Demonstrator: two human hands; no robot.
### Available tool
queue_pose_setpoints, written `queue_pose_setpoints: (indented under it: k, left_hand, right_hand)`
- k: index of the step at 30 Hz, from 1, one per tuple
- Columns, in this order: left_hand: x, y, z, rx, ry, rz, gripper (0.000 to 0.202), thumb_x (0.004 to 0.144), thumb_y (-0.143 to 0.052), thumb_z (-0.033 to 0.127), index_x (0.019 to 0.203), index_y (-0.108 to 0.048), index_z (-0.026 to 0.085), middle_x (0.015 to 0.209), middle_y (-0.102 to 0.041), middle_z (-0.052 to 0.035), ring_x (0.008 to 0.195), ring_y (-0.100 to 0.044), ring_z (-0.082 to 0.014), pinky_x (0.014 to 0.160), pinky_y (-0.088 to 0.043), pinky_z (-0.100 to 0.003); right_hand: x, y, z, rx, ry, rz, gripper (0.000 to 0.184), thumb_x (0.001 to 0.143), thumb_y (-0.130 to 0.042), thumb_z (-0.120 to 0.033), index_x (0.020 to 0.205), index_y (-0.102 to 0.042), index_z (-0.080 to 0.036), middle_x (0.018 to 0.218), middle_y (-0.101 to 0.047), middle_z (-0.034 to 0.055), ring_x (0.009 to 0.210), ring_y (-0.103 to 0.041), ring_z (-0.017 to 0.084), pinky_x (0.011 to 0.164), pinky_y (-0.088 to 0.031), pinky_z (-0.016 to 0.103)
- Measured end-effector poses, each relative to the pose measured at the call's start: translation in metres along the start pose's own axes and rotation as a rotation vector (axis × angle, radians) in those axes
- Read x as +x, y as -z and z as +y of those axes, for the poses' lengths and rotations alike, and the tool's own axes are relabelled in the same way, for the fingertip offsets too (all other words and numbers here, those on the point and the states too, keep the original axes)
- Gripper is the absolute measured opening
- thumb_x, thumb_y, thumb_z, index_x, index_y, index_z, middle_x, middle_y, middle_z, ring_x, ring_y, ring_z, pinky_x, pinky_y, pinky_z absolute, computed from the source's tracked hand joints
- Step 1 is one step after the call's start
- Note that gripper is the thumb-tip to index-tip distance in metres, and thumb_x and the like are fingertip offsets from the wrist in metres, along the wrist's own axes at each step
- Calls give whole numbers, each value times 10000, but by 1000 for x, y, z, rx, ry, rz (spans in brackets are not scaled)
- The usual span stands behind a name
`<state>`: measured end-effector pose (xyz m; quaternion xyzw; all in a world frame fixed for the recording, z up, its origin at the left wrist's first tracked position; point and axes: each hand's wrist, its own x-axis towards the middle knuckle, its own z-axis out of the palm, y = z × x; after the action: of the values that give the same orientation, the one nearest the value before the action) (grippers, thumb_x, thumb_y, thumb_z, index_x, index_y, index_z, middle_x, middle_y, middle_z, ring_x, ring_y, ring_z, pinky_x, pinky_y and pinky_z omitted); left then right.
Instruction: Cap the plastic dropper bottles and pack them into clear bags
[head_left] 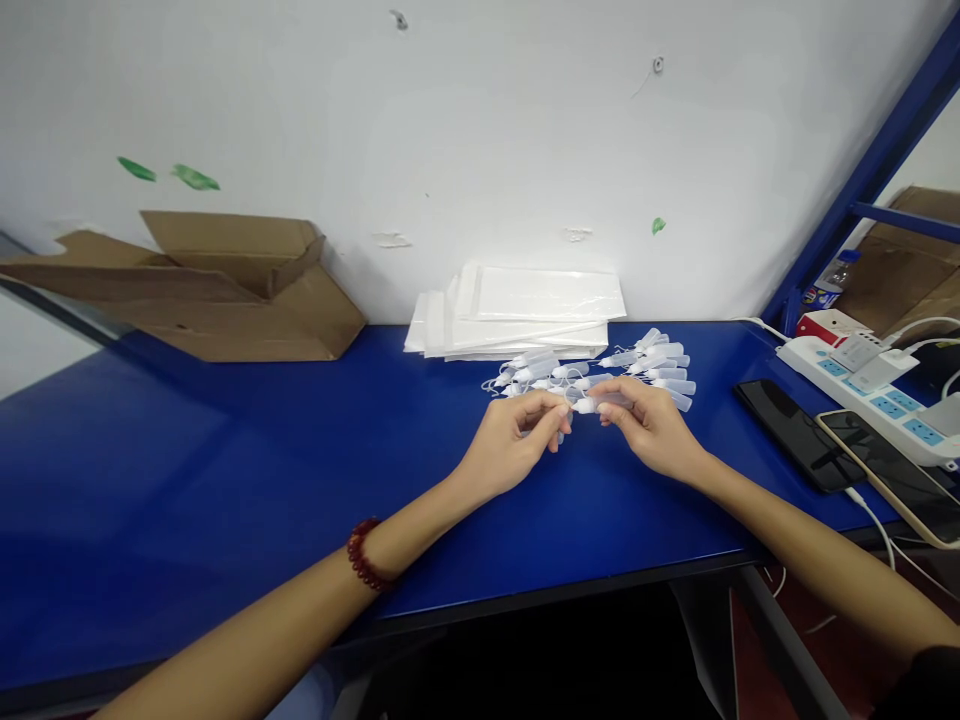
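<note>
Pinching right at the nozzle end, it's the left hand, thumb and forefinger pressed together; exactly what's between them is too small to tell. Across from it, the right hand has a small bottle, thumb and fingers closed around its clear body, with barely a gap between them. That bottle lies nearly flat in the grip, white nozzle pointing at the left fingertips, the two hands close together above the blue table.

Just beyond the knuckles, a loose spread of more bottles, all clear with white nozzles, some with thin loops at the tip, lying every which way! Right behind them, a stack of white packets, glossy on top, up close to the pale wall. Back down the left arm, a dark red bead bracelet circles the wrist.

Swinging wide left now, and there's an open cardboard box, flaps up, well apart from the hands. Out to the right, a black phone lies flat, a second phone in a pale case just beside it, and behind them a white power strip loaded with plugs and cables. Far corner: a drink bottle with a blue cap, by the blue frame.
</note>
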<state>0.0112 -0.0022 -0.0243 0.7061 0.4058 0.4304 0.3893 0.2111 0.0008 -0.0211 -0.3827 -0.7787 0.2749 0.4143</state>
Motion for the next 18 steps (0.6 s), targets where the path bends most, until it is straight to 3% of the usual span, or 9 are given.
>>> queue_pose_setpoints:
  k: [8,18]
  left_hand:
    - [10,10,3,-205,53,73,262,811,-600,366,791,-715,132,654,-653,-21,503,-568,-121,504,-467,-246]
    - [1,2,4,141,-76,-63,347,916,-497,357,677,-645,153,507,-572,7,470,-531,-111,506,-405,-226]
  right_hand:
    - [7,8,-4,102,-61,13,180,889,-560,-262,1023,-658,-195,907,-709,43,722,-663,162,676,-537,320]
    - [4,4,-2,72,-54,-16,186,894,-536,-254,1020,-652,-181,926,-696,62,712,-658,159,670,-544,319]
